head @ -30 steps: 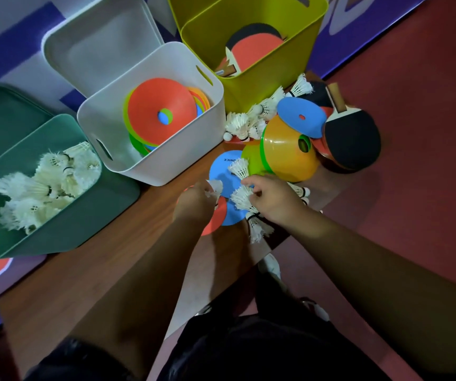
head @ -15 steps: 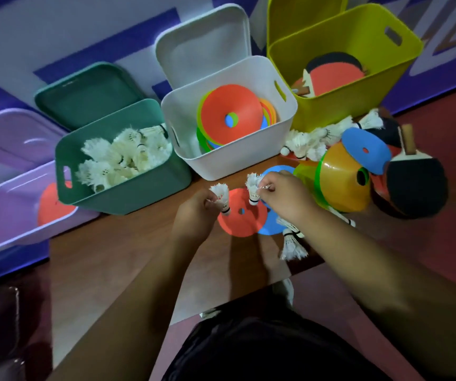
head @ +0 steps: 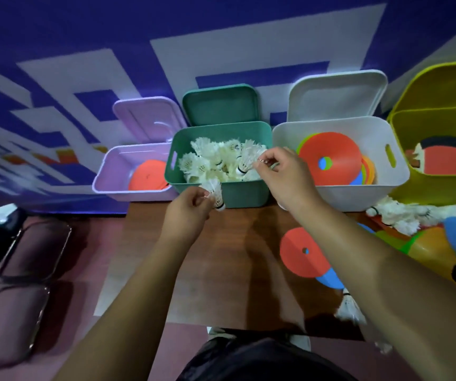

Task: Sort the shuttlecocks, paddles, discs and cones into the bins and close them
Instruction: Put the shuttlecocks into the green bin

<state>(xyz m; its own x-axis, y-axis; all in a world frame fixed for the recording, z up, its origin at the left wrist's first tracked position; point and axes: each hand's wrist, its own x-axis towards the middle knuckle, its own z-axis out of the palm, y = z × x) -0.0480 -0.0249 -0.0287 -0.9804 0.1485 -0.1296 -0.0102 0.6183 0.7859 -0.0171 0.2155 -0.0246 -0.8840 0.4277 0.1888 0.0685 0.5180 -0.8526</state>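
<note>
The left hand (head: 187,213) pinches a white feathered shuttlecock (head: 216,192) against the near wall of the open teal plastic bin (head: 246,195). The right hand (head: 284,174), fingers curled, seems to pinch a second white shuttlecock (head: 244,158) above the heap of shuttlecocks (head: 205,163) inside that bin.

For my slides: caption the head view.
Left hand holds a shuttlecock before the green bin; right hand holds a second shuttlecock over it.

Left hand (head: 185,214) pinches a shuttlecock (head: 216,191) at the green bin's (head: 244,195) front wall; right hand (head: 286,173) pinches a second shuttlecock (head: 246,158) above its pile
</note>
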